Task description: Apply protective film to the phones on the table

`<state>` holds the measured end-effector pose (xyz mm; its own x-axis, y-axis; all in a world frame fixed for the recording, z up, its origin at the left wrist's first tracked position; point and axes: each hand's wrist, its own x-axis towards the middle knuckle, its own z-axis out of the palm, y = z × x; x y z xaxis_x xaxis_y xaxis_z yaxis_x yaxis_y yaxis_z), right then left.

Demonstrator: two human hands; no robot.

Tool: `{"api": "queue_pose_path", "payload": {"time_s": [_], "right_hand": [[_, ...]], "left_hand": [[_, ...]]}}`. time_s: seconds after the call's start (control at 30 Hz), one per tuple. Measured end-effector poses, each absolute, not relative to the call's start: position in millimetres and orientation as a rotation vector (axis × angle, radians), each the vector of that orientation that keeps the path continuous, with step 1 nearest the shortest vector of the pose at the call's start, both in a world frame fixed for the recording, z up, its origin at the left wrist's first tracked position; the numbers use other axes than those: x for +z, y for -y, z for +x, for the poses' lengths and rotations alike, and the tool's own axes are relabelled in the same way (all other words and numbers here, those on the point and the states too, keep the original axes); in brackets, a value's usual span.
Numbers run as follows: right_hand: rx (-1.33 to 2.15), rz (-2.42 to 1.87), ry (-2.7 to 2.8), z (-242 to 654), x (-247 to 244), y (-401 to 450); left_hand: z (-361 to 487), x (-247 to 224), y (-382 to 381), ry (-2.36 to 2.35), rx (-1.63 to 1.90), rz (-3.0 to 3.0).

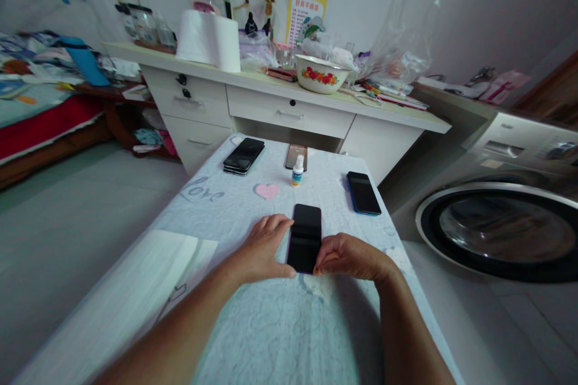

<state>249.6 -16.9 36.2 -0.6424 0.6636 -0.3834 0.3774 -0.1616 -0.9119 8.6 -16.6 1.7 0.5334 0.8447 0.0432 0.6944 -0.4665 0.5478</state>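
Observation:
A black phone [306,234] lies flat on the cloth-covered table [271,325], its dark screen up. My left hand [266,249] is at the phone's left side, thumb and fingers spread apart, with fingertips touching its edge. At the lower right edge of the phone my right hand [341,255] has its fingers curled and pressed together; what they hold, if anything, is hidden. Beyond the phone stands a small white bottle [297,171] with a blue and yellow label, in front of a brownish phone [289,156].
Stacked phones [244,154] lie at the table's far left, and a blue-edged phone [363,193] near its right edge. Behind is a white desk [289,117] with a flowered bowl [321,74] and paper roll [208,41]. A washing machine [506,150] stands right.

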Motion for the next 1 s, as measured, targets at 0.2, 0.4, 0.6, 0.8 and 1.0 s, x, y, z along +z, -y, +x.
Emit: {"api": "queue_pose_path", "payload": {"time_s": [0.2,0.4,0.6,0.8,1.0], "right_hand": [[1.741,-1.206,1.945,249,37,15],[1.645,-1.215,1.807,243,24,10],[0.966,-1.372,2.061,232,23,7],[0.664,-1.481,2.136,224,24,5],[0.656,-1.423,2.174,224,23,5]], "left_hand": [[10,5,17,-1.246,0.419,2.298],[10,3,17,-1.252,0.422,2.299],[9,3,17,-1.25,0.437,2.293],[10,5,18,-1.252,0.43,2.283],[9,-2,17,-1.25,0.455,2.31]]}}
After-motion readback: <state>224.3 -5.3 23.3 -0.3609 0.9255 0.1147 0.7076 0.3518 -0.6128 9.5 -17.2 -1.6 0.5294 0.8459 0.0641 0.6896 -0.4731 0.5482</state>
